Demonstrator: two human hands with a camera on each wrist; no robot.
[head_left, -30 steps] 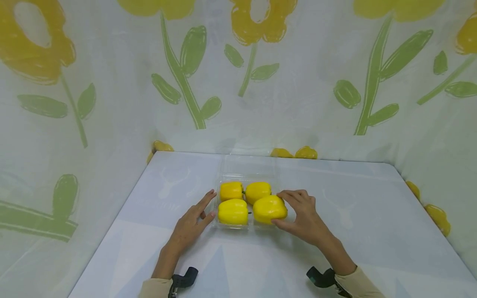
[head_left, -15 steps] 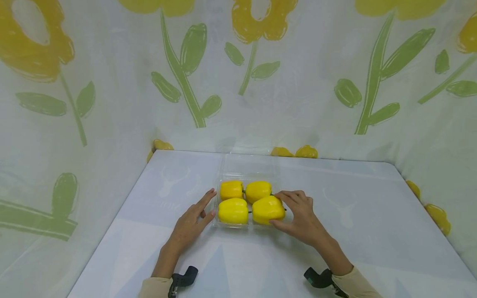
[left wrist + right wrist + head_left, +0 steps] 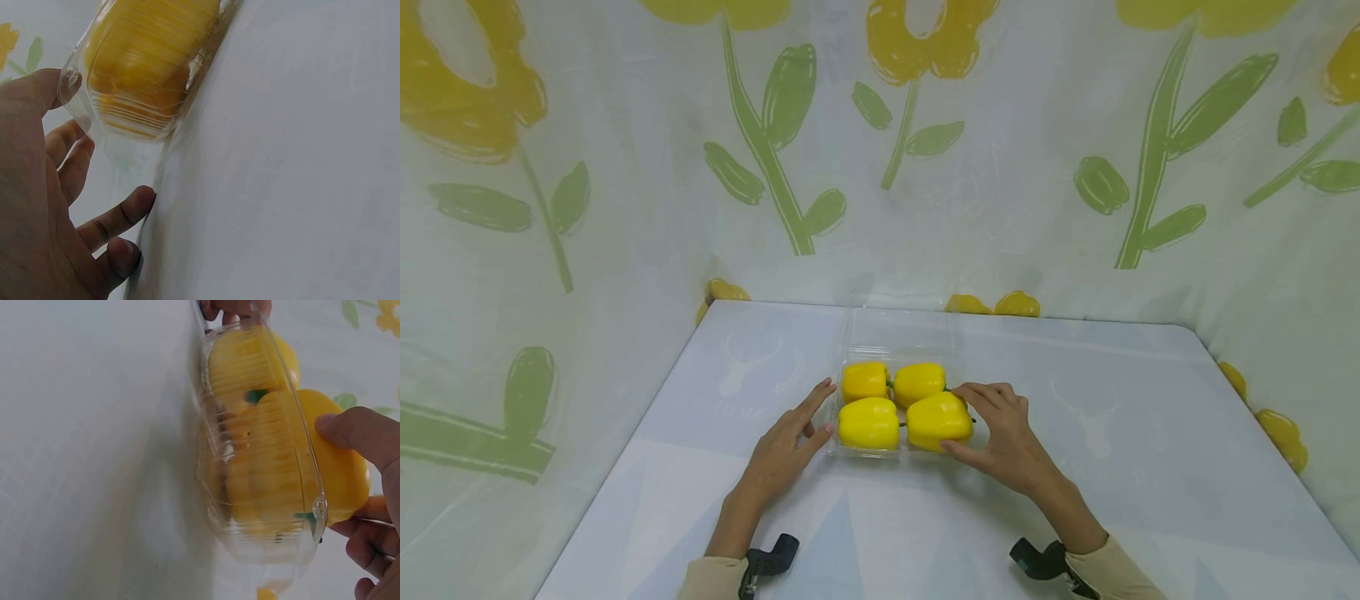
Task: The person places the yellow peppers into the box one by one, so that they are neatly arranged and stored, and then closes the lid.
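Note:
In the head view my right hand (image 3: 1006,437) holds a yellow bell pepper (image 3: 938,422) between thumb and fingers, at the front right of a clear plastic clamshell box (image 3: 868,454). From the right wrist, this pepper (image 3: 334,453) stands partly above the box rim, the thumb on its side. Three more yellow bell peppers lie in the box: front left (image 3: 868,423), back left (image 3: 865,381) and back right (image 3: 919,383). My left hand (image 3: 781,454) is at the box's left side with fingers spread, and its thumb (image 3: 56,87) touches the rim.
The box's clear lid (image 3: 902,327) is folded back toward the far edge of the white patterned table (image 3: 1112,400). A flower-printed cloth (image 3: 1000,167) hangs behind the table and along its sides.
My right hand has moved slightly left with the bell pepper, which sits a little further into the box. A dark stem now shows at its right end. My left hand has stayed put.

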